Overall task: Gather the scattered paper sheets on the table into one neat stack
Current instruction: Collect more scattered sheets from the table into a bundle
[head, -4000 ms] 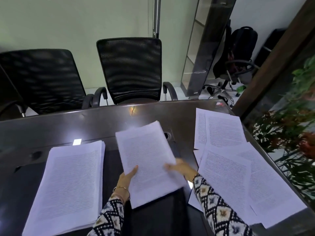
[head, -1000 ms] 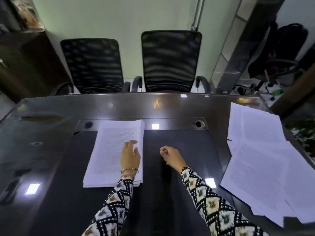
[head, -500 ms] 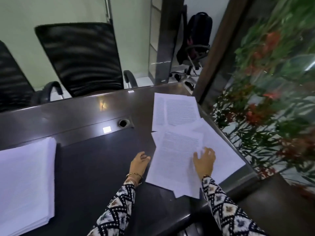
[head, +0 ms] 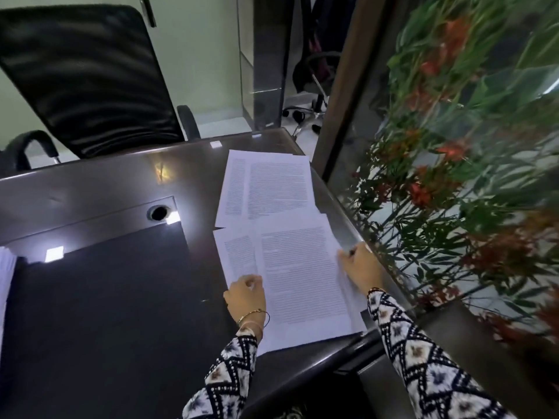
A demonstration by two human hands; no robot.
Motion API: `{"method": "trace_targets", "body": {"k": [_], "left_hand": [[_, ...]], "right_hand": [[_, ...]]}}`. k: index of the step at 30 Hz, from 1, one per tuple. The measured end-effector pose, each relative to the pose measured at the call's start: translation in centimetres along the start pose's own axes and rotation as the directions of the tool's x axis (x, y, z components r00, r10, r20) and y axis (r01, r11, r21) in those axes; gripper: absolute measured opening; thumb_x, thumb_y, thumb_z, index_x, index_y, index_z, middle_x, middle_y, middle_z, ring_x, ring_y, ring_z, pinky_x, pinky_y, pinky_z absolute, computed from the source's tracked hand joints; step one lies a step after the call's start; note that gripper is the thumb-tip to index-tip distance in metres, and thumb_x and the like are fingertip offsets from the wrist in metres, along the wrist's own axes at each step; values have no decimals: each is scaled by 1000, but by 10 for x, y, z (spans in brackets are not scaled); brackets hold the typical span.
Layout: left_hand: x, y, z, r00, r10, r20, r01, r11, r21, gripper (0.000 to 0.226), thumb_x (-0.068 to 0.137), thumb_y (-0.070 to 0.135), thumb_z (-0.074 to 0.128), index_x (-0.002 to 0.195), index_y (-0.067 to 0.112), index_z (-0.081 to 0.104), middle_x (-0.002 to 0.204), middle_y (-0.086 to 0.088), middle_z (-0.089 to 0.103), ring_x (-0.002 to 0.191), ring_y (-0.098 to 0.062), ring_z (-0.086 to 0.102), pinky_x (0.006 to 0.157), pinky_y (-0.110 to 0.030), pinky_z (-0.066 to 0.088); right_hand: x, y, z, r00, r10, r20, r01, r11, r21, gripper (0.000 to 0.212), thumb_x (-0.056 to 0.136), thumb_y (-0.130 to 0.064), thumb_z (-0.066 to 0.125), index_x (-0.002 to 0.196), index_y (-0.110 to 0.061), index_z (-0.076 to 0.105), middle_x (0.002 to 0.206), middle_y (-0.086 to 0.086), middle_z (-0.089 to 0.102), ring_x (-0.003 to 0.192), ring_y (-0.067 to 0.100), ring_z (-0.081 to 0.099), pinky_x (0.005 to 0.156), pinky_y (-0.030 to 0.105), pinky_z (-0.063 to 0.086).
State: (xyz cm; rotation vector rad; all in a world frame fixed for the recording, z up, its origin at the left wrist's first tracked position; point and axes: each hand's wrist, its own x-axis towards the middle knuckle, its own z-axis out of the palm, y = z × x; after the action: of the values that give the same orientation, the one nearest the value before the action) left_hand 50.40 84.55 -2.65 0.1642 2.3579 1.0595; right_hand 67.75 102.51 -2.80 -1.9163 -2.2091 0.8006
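Several loose printed sheets (head: 298, 267) lie overlapped on the dark table (head: 106, 297) near its right edge. My left hand (head: 246, 294) sits at their left edge with its fingers curled onto the paper. My right hand (head: 360, 267) grips their right edge, where the paper edges look slightly raised and blurred. Two more overlapping sheets (head: 266, 182) lie flat farther back, touched by neither hand. A sliver of the gathered paper stack (head: 4, 282) shows at the far left of the view.
A black mesh office chair (head: 87, 80) stands behind the table. A glass wall with red-flowered plants (head: 453, 176) behind it runs along the table's right edge. A round cable hole (head: 158, 212) is set in the table's middle strip.
The view swung right from the stack to the loose sheets. Both hands left the stack and closed in on the near sheets, one at each side edge, squaring them somewhat.
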Motion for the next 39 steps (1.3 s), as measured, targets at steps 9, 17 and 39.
{"method": "trace_targets", "body": {"k": [9, 17, 39], "left_hand": [[11, 9, 2, 996, 14, -89, -19, 998, -53, 70, 82, 22, 70, 138, 1, 35, 136, -24, 42, 121, -42, 46, 102, -45, 37], [20, 15, -2, 973, 30, 227, -7, 995, -104, 37, 83, 10, 61, 120, 6, 60, 113, -13, 66, 105, -30, 61, 85, -28, 44], [231, 109, -22, 951, 171, 257, -190, 980, 50, 76, 80, 31, 71, 141, 1, 36, 141, -21, 41, 129, -35, 42, 109, -42, 33]], "right_hand": [[-18, -22, 15, 994, -107, -13, 108, 988, 108, 39, 91, -39, 63, 106, -5, 49, 103, 8, 53, 92, 22, 55, 82, 35, 50], [-28, -58, 45, 974, -172, 147, 155, 981, 117, 35, 92, -38, 58, 106, -6, 57, 108, 12, 65, 96, 27, 61, 79, 33, 50], [93, -150, 45, 995, 88, -42, -75, 967, 245, 71, 85, -35, 71, 142, -7, 38, 145, 15, 36, 135, 33, 33, 108, 41, 33]]}}
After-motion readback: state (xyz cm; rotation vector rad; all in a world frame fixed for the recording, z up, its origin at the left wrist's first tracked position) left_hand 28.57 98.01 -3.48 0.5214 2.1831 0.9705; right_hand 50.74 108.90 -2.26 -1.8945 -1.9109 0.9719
